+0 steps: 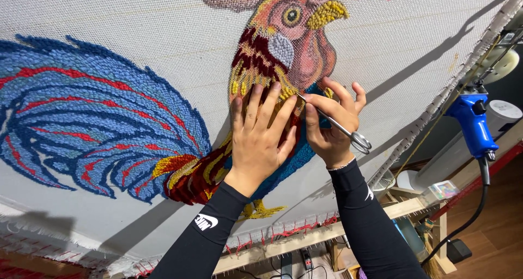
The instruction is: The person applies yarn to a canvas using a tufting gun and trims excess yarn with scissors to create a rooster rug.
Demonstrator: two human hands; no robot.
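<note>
While the white backing cloth (136, 28) stays stretched taut on the wooden frame (305, 241), the tufted rooster (163, 132) fills most of it, blue tail feathers at nine o'clock, head and yellow beak at twelve. Trimming pile like this goes best, I judge, when the cloth is kept from bouncing, and the left hand (260, 135) does just that: fingers spread flat and pressed on the red and yellow breast yarn at the centre of the view. Just beside it, toward three o'clock, the right hand (331, 124) pinches a pair of small steel scissors (335, 124) between thumb and fingers, blade tips meeting the yarn near the left fingertips, loop handles trailing toward four o'clock. Whether the blades are parted cannot be told. Holding the blades nearly level with the pile and taking shallow snips should spare the colour edges; digging the tips in risks nicking the cloth. Well apart, at three o'clock, a blue tufting gun (474, 124) hangs by the frame's edge, its black cable (468, 219) dropping toward five o'clock.
</note>
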